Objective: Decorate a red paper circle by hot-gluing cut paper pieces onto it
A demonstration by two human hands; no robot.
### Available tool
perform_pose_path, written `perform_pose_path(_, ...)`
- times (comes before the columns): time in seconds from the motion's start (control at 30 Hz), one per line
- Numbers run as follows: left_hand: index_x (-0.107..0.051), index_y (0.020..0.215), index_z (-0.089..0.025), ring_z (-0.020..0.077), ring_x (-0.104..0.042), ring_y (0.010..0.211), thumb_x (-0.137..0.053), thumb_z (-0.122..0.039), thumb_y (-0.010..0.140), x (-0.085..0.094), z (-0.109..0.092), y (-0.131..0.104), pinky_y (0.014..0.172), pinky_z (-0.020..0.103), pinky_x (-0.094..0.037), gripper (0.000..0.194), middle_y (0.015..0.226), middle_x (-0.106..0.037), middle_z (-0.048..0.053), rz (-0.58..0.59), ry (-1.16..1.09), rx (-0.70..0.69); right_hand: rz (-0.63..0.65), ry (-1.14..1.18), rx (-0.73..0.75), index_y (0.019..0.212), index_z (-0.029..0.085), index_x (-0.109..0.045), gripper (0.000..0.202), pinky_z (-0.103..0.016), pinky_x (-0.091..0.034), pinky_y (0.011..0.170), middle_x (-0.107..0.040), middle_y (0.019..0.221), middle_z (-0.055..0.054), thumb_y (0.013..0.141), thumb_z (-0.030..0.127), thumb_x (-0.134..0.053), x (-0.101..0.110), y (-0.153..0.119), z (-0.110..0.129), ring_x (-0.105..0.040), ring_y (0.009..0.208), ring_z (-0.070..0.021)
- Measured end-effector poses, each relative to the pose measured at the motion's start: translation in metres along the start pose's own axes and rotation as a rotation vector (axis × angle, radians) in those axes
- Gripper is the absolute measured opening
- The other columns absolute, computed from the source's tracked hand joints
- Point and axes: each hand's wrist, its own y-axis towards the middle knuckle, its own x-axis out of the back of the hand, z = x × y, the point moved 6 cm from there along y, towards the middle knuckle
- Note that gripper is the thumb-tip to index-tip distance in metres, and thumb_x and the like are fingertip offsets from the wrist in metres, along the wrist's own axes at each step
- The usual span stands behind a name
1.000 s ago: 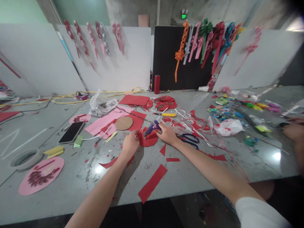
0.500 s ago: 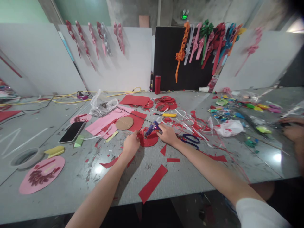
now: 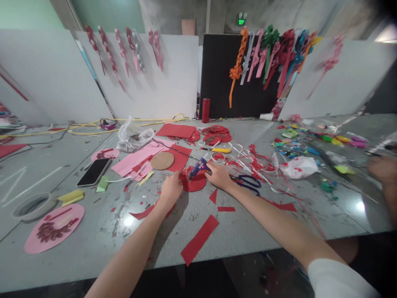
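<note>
My right hand is wrapped round a blue-purple glue gun, whose nozzle points down and left over a red round piece on the grey table. At the left edge of that piece, my left hand pinches a small raised red part. The exact contact between nozzle and piece is too small to tell. A cardboard disc lies on red paper behind my left hand. Blue-handled scissors rest just right of my right hand.
Red scraps lie in front. On the left are a phone, a tape roll and a pink oval. Tangled ribbons spread to the right. Another person's hand is at the far right.
The other person's hand at the far right has shifted slightly. My own hands look unchanged.
</note>
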Motion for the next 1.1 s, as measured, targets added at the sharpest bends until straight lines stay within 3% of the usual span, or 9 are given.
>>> perform_pose_path(0.33, -0.067, 0.132, -0.023, 0.0303, -0.075, 0.112, -0.053, -0.016, 0.094, -0.0023, 0.0019, 0.0013, 0.092, 0.034, -0.055, 0.041, 0.110, -0.080, 0.013, 0.000, 0.013, -0.006, 0.031, 0.001, -0.021, 0.128, 0.020, -0.065, 0.030, -0.033, -0.052, 0.088, -0.075, 0.119, -0.011, 0.100, 0.031, -0.061, 0.0009, 0.0002, 0.0013, -0.071, 0.108, -0.0268)
perform_pose_path(1.1, -0.066, 0.132, -0.024, 0.0278, -0.073, 0.116, -0.054, -0.014, 0.093, 0.0004, 0.0004, -0.0004, 0.097, 0.033, -0.055, 0.041, 0.114, -0.080, 0.012, -0.011, -0.025, -0.015, -0.055, 0.043, -0.006, 0.114, 0.021, -0.070, 0.022, -0.031, -0.049, 0.080, -0.077, 0.108, -0.007, 0.094, 0.026, -0.063, 0.0026, -0.0019, -0.0025, -0.072, 0.102, -0.0257)
